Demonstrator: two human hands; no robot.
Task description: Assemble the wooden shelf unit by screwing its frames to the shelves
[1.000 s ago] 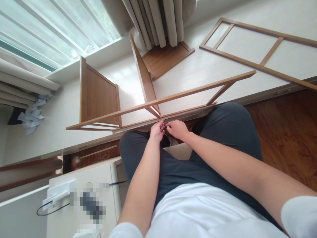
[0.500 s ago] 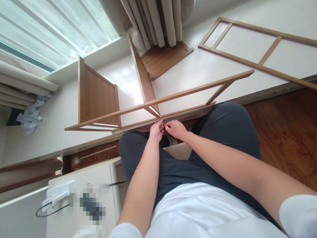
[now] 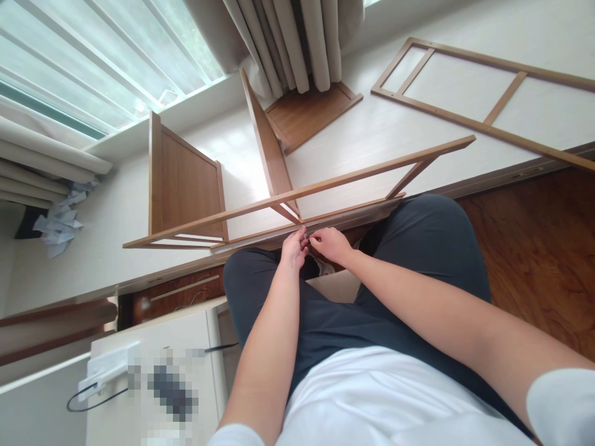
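Note:
My left hand point(image 3: 294, 249) and my right hand point(image 3: 331, 243) meet over my lap, both with fingers pinched closed. Between the fingertips is something tiny, too small to name. Just beyond the hands stands a partly joined wooden frame point(image 3: 339, 181) on the white ledge, its long rail running left to right. Two brown wooden panels rise from it: one at the left point(image 3: 189, 179) and one near the middle point(image 3: 269, 145). Neither hand touches the frame, as far as I can see.
A loose wooden panel point(image 3: 311, 114) lies beneath the curtain point(image 3: 302, 43). At the right, a ladder-like wooden frame point(image 3: 504, 98) rests on the white ledge point(image 3: 334, 139). Crumpled paper point(image 3: 60, 226) is at the far left. A white cabinet point(image 3: 111, 412) stands at lower left, with a power strip point(image 3: 111, 368).
The hands stay together in nearly the same place, with small finger movements only. The view has shifted very slightly.

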